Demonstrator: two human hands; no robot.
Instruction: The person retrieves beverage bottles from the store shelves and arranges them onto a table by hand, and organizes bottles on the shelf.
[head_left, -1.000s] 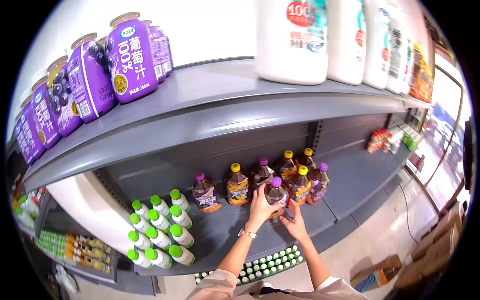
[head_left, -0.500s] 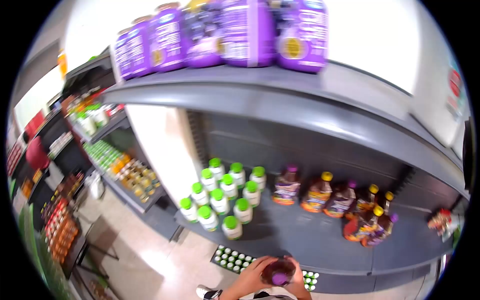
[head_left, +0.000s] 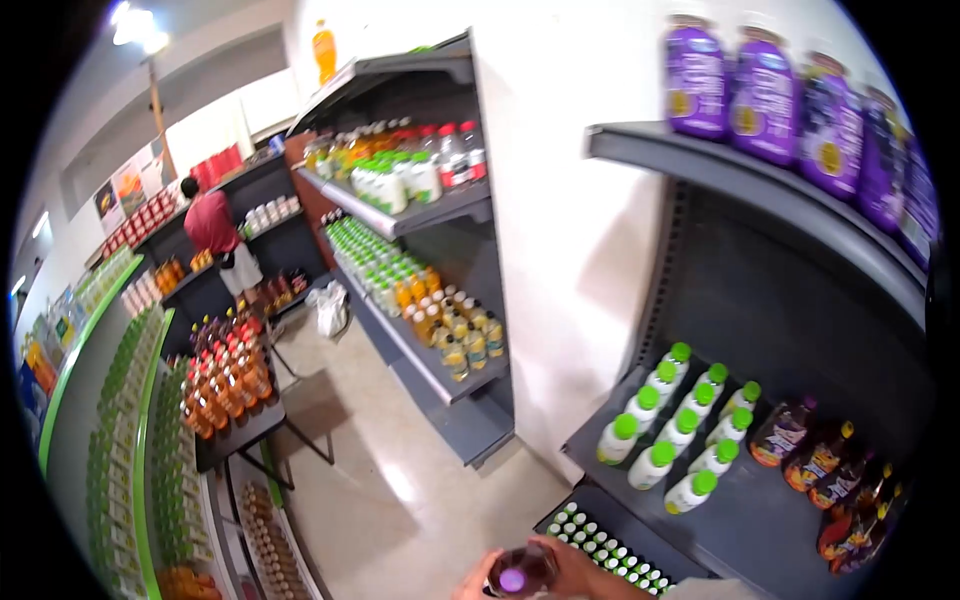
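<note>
At the far left, a rack with a green edge (head_left: 60, 410) held rows of bottles; beside it, red-capped bottles (head_left: 228, 385) crowded a dark table, beyond which a person in a red shirt (head_left: 212, 230) faced away. A stocked shelf unit (head_left: 448, 398) stood further right. At bottom centre, the left hand (head_left: 472, 580) and the right hand (head_left: 572, 572) were clamped on opposite sides of a dark bottle (head_left: 535, 565) with a purple cap, clear of the shelves; the lower frame edge cut off the grip's underside. Just right lay a block of small white-capped bottles (head_left: 605, 550), then green-capped bottles (head_left: 684, 420) in rows, purple bottles (head_left: 763, 95) above, and further dark drinks (head_left: 780, 435).

The likeliest mishap was a drop to the hard floor, should either palm have loosened on the rounded sides; a careless swing rightward might also have knocked the small bottles.

Compared with a second earlier, the held bottle had left the shelf, where it had been among the other dark drinks; the view had turned left, pushing these toward the right edge and revealing the aisle.
</note>
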